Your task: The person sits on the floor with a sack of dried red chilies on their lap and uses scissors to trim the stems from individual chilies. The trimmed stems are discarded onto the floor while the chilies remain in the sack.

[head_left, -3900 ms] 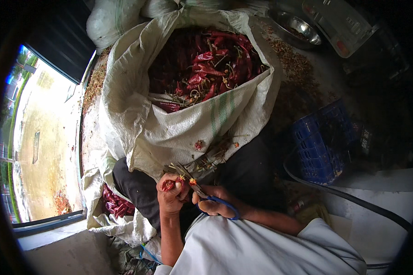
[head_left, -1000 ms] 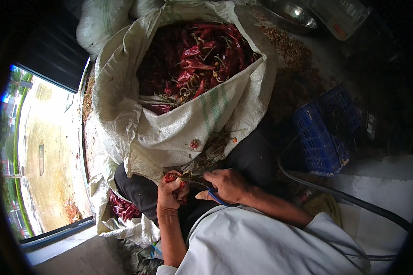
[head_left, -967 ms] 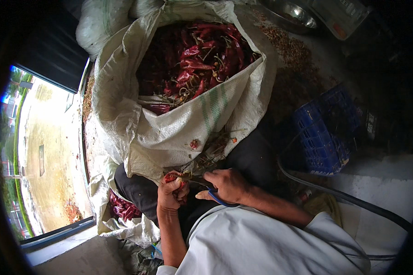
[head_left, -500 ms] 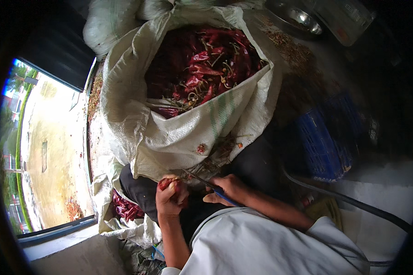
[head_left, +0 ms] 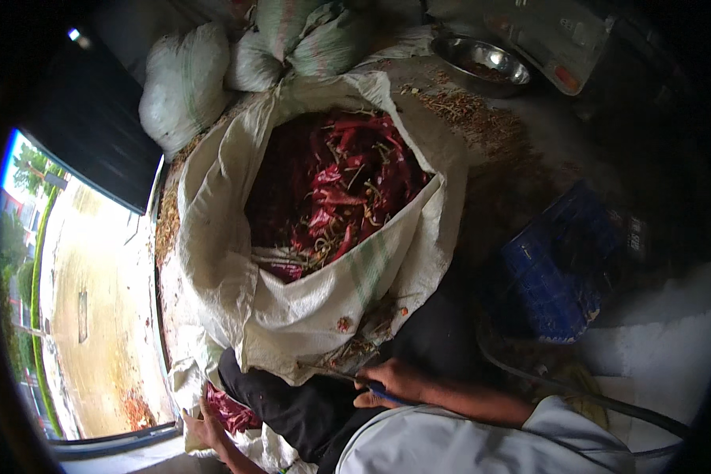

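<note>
A large white woven sack [head_left: 292, 316], its mouth rolled back, holds dried red chillies [head_left: 336, 189] with stems showing. My right hand [head_left: 395, 381] grips scissors [head_left: 381, 390] with blue handles; their thin blades point left near the sack's lower edge. At the lower left, my left hand [head_left: 205, 430] is by a second white sack [head_left: 280, 452], fingers apart, with no chilli visible in it. Darker red chillies [head_left: 233, 411] fill that smaller sack, just beside this hand. Some stems and bits [head_left: 359, 347] lie on the large sack's folded front.
Full white sacks [head_left: 186, 87] stand behind. A steel bowl [head_left: 482, 67] sits at the back right, near scattered stems [head_left: 474, 118]. At right are a blue plastic crate [head_left: 549, 268] and a dark hose [head_left: 632, 407]. A bright opening [head_left: 95, 300] lies to the left.
My left hand has let go of the red chilli and moved down left to the smaller sack. The right hand keeps the scissors. The view has shifted, so the sacks behind show more.
</note>
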`<state>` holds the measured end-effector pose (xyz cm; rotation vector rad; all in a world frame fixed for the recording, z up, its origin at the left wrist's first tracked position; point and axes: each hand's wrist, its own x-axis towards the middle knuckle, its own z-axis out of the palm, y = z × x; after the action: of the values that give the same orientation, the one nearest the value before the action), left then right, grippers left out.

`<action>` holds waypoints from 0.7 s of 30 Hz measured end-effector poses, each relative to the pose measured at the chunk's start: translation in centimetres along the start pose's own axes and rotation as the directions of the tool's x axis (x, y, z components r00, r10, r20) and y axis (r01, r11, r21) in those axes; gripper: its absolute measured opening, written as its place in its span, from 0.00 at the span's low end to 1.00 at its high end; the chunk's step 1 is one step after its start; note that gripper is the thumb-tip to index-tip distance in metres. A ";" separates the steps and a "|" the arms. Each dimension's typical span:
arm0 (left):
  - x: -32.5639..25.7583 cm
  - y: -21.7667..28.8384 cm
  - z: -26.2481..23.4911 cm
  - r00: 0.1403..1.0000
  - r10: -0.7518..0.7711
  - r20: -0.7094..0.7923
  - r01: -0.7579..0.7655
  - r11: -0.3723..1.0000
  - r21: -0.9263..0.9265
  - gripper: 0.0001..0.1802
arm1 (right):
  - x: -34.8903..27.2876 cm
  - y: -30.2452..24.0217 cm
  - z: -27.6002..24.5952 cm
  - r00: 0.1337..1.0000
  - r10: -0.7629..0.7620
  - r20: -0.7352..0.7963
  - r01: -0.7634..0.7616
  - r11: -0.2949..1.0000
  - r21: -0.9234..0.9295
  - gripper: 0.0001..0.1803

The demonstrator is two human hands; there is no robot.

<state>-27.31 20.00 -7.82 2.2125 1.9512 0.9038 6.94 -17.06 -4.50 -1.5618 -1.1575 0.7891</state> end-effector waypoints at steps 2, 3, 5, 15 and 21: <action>-1.1 10.5 -1.8 0.992 -0.037 0.119 0.095 0.838 -0.538 0.37 | -0.7 1.4 0.8 1.000 -0.019 -0.010 0.019 0.999 0.037 0.24; -1.6 15.5 -3.0 0.979 0.033 0.202 0.106 0.765 -0.635 0.33 | -0.8 1.1 0.7 1.000 -0.005 0.006 0.004 0.999 0.032 0.24; -2.1 23.3 -4.2 0.927 0.264 0.266 0.047 0.624 -0.780 0.24 | -0.5 0.5 0.2 0.999 -0.011 0.050 0.014 0.998 -0.056 0.26; 3.4 45.8 11.3 0.342 0.802 0.489 -0.721 0.558 -0.410 0.13 | -0.7 1.3 0.1 0.996 0.023 0.082 -0.026 0.999 0.042 0.27; 5.1 43.1 13.0 0.325 0.823 0.465 -0.784 0.510 -0.355 0.15 | -0.9 1.3 0.6 0.996 0.033 0.078 -0.042 0.993 0.113 0.26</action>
<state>17.13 20.45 1.08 2.9172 0.4207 0.1585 6.50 -17.80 -6.01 -1.4723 -1.1204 0.9312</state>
